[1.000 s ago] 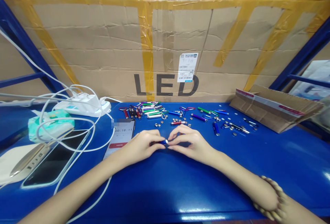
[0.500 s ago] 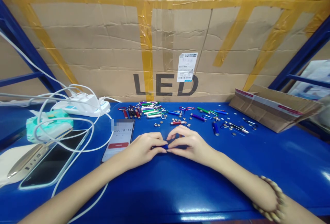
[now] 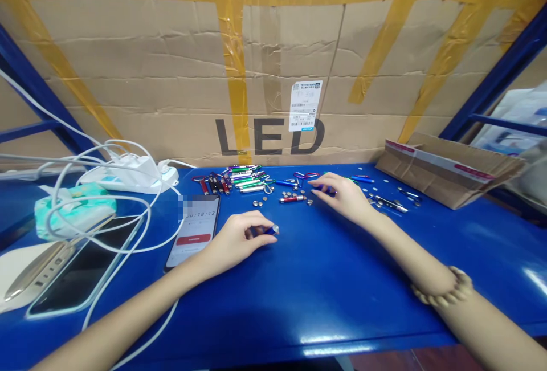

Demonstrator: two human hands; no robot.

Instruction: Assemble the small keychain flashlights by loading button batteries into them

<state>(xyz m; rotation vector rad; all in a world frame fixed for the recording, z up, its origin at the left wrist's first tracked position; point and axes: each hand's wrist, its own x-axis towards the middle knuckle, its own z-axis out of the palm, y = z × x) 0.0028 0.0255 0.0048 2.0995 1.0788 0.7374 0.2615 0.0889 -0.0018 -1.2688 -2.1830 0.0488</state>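
Note:
My left hand point(image 3: 245, 234) grips a small blue metal flashlight tube point(image 3: 270, 230) between thumb and fingers, its silvery round end facing right. Farther back, my right hand point(image 3: 344, 197) reaches over the scattered parts with thumb and fingertips apart. Between its fingers shows a piece of a purple tube point(image 3: 327, 190), and I cannot tell if they touch it. A red flashlight tube point(image 3: 292, 199) lies to the left of these fingertips, with several button cells point(image 3: 288, 194) around it. Silver and green flashlights with clips point(image 3: 252, 184) form a pile behind my left hand.
A timer phone point(image 3: 194, 228) lies by my left wrist. White cables point(image 3: 150, 234) loop over a second phone point(image 3: 92, 263), a tissue pack point(image 3: 72, 211) and a power strip point(image 3: 128, 177). An open cardboard tray point(image 3: 436, 171) stands right; a large taped carton point(image 3: 171, 74) walls the back.
My right hand has left the blue tube and moved back and right to the loose parts. My left hand still holds the tube, its silvery end now exposed. The view has shifted slightly.

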